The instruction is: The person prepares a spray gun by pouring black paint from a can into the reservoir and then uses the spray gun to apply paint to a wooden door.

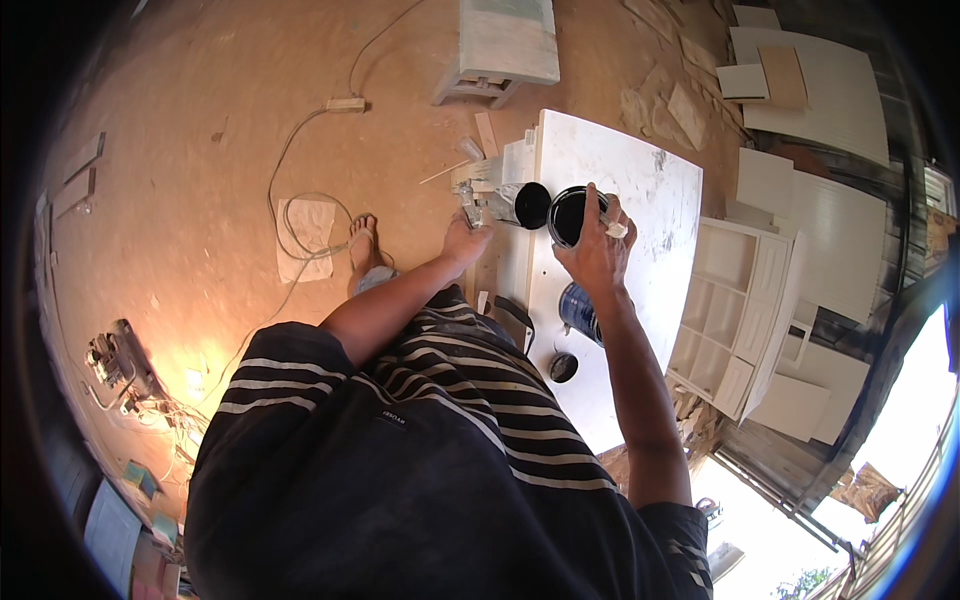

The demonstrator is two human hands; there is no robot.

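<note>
And here, over the near edge of the white tabletop point(610, 150), the right hand point(598, 250) has its fingers wrapped round an open can point(568, 216) with dark insides, its mouth right beside the dark-mouthed cup point(517, 206) on what looks like a spray gun point(470, 195), clasped in the left hand point(466, 241)! For a clean pour, I'd say, hold the cup level, bring the can's lip over its rim, tip slowly, and ease off before it brims (a rushed wrist could dribble down the side). Now, what can't we see? The left fingertips are lost behind the gun, liquid levels vanish in the blackness, I can't tell whether the two rims touch, and the right forearm partly covers a blue tin point(580, 311).
</note>
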